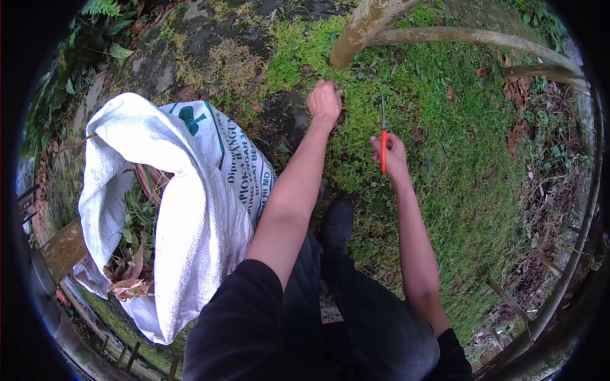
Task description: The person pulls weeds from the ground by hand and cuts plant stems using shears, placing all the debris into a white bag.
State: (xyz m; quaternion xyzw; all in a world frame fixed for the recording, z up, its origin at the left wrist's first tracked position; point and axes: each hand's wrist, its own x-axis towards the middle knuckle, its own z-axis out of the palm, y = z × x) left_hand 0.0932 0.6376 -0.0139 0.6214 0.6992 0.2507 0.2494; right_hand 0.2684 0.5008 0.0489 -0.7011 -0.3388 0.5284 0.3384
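Note:
Orange-handled shears [384,151] are held in my right hand [392,154], whose fingers wrap round the handle; the thin metal blade points away from me over the grass. My left hand [325,101] is closed low over the green plants [298,54], just below the base of a trunk. What its fingers hold is too small to make out. To the left of my left arm stands a white woven sack [184,254] with green print, its mouth open. Dry leaves and green cuttings [135,273] lie inside it.
A trunk [359,38] rises just beyond my left hand, with a curved branch [470,36] running right. Dark stones [210,28] lie at the upper left. Dry litter and bent poles [540,317] edge the right side. My dark shoe [337,223] is on the ground.

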